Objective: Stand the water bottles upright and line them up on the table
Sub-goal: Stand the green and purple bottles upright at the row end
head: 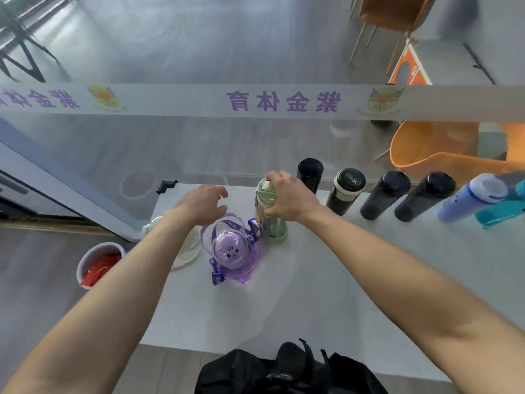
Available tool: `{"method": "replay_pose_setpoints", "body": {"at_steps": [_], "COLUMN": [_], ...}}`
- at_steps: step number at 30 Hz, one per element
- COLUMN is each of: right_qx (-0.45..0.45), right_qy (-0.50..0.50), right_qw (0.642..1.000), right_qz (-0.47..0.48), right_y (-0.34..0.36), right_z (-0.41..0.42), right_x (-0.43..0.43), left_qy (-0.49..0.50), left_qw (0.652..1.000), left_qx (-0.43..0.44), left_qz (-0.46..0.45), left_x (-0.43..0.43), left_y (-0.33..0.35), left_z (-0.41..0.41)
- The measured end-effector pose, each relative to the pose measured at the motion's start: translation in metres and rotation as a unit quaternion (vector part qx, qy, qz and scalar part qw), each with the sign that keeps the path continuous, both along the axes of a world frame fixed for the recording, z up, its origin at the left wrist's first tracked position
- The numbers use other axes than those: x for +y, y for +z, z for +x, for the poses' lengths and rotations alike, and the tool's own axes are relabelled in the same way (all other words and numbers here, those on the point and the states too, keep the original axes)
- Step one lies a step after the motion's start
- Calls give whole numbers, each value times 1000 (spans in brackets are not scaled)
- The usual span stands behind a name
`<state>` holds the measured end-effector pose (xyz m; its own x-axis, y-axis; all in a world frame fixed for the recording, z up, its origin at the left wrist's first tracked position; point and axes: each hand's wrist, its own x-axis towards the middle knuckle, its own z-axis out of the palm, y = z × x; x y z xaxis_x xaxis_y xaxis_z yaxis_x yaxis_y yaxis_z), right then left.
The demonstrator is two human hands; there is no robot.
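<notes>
My right hand grips the top of a pale green bottle that stands upright on the white table. My left hand hovers open just above the strap of a purple cartoon bottle, which stands in front of the green one. Under my left forearm lies a clear cream-lidded bottle, mostly hidden. Along the table's far edge stand a black bottle, a black bottle with a white collar, two dark bottles, a blue-and-white bottle and a teal bottle.
A white bucket with red things inside stands on the floor left of the table. A glass wall with a printed band rises right behind the table. Orange chairs are beyond it. A black bag sits at the near edge.
</notes>
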<state>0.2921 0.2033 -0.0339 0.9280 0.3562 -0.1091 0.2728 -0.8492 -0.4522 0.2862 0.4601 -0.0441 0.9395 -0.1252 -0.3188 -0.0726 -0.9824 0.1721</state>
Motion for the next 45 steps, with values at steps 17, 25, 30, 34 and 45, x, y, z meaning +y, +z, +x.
{"method": "replay_pose_setpoints", "body": {"at_steps": [17, 25, 30, 34, 45], "right_qx": [-24, -37, -11, -3, -163], "right_qy": [-105, -125, -135, -127, 53], "right_qw": [994, 991, 990, 989, 984], "right_qz": [-31, -19, -40, -73, 40], "right_y": [-1, -1, 2, 8, 20], "right_z": [64, 57, 50, 42, -44], "right_x": [33, 38, 34, 34, 67], "left_qy": [-98, -104, -109, -98, -2], "left_qw": [990, 992, 991, 992, 998], "left_qx": [-12, -3, -8, -19, -41], "left_qz": [97, 77, 82, 80, 57], "left_x": [38, 36, 35, 36, 50], "left_y": [-18, -20, -16, -11, 15], "left_z": [37, 31, 23, 17, -28]}}
